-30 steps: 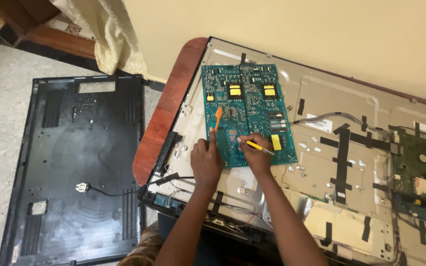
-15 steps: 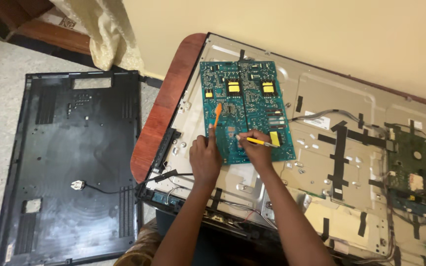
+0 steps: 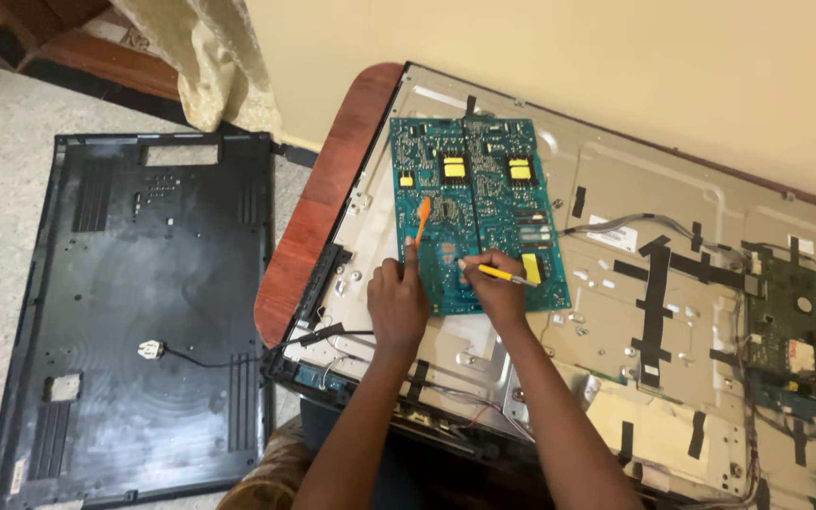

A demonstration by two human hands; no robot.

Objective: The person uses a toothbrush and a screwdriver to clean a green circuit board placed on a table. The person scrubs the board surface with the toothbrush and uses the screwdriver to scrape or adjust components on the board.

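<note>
My arms bare to past the elbows, no sleeves in view. No rings, watch or gloves on left hand (image 3: 397,304) or right hand (image 3: 497,291). Nails short. Brown patterned cloth on my lap (image 3: 266,472), btm edge.

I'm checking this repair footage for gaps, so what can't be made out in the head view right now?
- Tips of the orange tool and yellow tool: too small to tell whether they touch the green circuit board.
- Board under the left hand and right hand: hidden by them.
- Second green board: cut off by the right edge.
- Black back cover: its lower end is cut off by the bottom edge.
</note>
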